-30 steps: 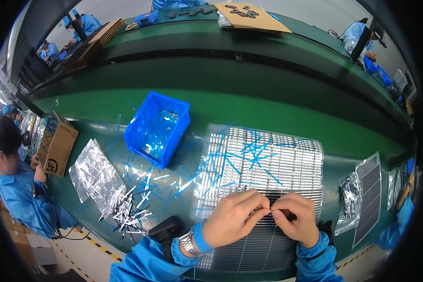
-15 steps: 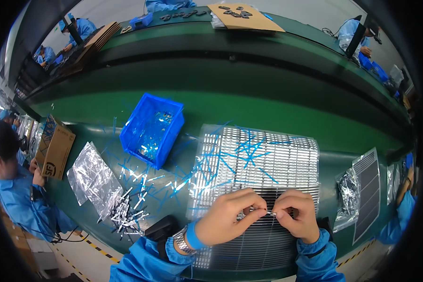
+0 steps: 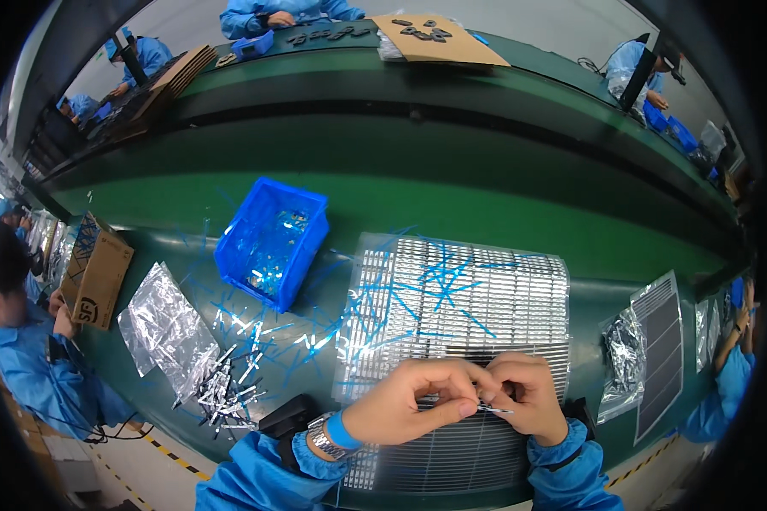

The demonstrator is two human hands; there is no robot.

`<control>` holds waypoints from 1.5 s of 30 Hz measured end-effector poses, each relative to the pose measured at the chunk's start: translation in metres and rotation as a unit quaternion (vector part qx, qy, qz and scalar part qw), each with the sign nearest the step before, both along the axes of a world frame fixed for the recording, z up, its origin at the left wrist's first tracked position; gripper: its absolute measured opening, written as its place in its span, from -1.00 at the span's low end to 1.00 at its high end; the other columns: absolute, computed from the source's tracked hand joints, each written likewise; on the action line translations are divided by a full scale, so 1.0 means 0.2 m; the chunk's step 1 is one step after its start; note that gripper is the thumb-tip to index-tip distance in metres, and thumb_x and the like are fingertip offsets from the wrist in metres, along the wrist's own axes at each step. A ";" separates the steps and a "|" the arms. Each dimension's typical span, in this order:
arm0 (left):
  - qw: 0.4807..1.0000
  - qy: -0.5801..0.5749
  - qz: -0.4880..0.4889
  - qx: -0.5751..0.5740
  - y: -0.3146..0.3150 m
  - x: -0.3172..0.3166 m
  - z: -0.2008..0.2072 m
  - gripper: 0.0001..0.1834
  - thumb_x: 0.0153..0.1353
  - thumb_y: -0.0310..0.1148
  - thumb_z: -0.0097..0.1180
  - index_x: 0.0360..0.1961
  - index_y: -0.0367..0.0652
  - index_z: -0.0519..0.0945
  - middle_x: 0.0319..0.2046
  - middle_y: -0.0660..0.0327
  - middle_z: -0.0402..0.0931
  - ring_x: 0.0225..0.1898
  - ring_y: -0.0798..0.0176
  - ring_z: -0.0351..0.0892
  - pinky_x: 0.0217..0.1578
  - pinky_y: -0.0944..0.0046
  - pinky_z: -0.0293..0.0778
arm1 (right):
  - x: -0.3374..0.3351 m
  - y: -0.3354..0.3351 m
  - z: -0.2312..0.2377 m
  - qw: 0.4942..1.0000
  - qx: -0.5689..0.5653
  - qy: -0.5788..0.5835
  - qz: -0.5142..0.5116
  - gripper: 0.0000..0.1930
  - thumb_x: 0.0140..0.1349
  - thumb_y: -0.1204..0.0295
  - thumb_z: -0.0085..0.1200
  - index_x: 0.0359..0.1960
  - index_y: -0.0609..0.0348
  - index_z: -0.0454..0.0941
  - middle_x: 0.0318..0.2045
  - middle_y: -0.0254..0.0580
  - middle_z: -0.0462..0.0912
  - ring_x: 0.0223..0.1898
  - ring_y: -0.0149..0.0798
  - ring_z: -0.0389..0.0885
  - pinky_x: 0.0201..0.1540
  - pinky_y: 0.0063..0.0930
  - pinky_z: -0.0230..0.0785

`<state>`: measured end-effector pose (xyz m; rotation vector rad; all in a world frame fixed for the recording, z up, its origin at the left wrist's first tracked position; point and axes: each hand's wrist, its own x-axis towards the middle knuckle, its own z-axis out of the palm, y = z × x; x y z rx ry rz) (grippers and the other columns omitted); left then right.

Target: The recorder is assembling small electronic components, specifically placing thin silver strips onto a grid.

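Over the near part of a sheet of rows of silver and black strips [image 3: 520,298], my two hands meet. My left hand [image 3: 409,400] is closed, thumb and forefinger pinching a small thin silver strip [image 3: 493,410]. My right hand [image 3: 533,396] is closed at the strip's other side, its fingertips against those of the left. Fingers partly hide the strip. Loose blue film strips [image 3: 443,285] lie scattered across the sheet's upper part. Below the hands, the sheet's near part looks dark and lined.
A blue bin [image 3: 314,247] holding small shiny scraps stands left of the sheet. Farther left are a clear bag [image 3: 164,315] and a pile of loose strips [image 3: 226,393]. A bagged bundle [image 3: 624,353] and dark sheet [image 3: 660,358] lie right. Co-workers sit around; a person holds a carton [image 3: 102,277].
My hands have drawn closer, fingertips now overlapping, and the strip sits slightly lower in view. The whole view has shifted a little. Across the far bench, a person's hand has come into view.
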<state>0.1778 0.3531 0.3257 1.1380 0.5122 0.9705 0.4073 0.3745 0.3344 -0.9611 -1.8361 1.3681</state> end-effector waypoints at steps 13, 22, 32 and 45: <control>0.989 0.054 0.133 -0.047 -0.06 -0.05 -0.08 -0.93 0.39 -0.58 0.17 -0.25 -0.37 0.53 -0.34 -0.03 0.69 -0.25 0.19 0.73 -0.18 0.19 0.69 | -0.04 -0.06 0.02 0.990 0.109 0.019 -0.092 -0.72 0.27 0.43 0.33 0.02 0.13 0.69 -0.14 -0.22 0.71 -0.19 -0.34 0.67 -0.23 -0.51 0.53; 0.978 0.169 0.079 -0.093 0.02 -0.06 -0.10 -0.67 0.44 -0.22 0.19 -0.03 -0.33 0.58 -0.34 0.12 0.69 -0.28 0.32 0.66 -0.07 0.21 0.58 | -0.03 -0.01 -0.04 0.977 0.182 0.027 -0.112 -0.83 0.20 0.53 0.36 -0.16 0.21 0.76 -0.18 -0.19 0.73 -0.19 -0.24 0.73 -0.17 -0.42 0.61; 0.992 0.080 0.056 -0.079 -0.02 0.00 -0.09 -0.88 0.48 -0.45 0.12 -0.15 -0.30 0.59 -0.23 0.13 0.68 -0.14 0.30 0.69 -0.06 0.25 0.64 | 0.03 -0.03 -0.05 0.950 0.268 -0.027 -0.158 -0.82 0.02 0.47 0.48 -0.29 0.00 0.83 -0.34 -0.30 0.71 -0.37 -0.30 0.65 -0.34 -0.43 0.53; 0.630 0.290 0.599 0.401 -0.36 -0.25 0.63 -0.81 0.33 -0.47 0.10 -0.22 -0.40 0.66 -0.28 -0.01 0.70 -0.26 0.15 0.70 -0.17 0.25 0.59 | 0.00 0.07 -0.06 0.941 0.164 0.059 -0.289 -0.94 0.05 0.63 0.34 -0.41 0.27 0.75 -0.45 -0.21 0.66 -0.50 -0.42 0.54 -0.43 -0.55 0.36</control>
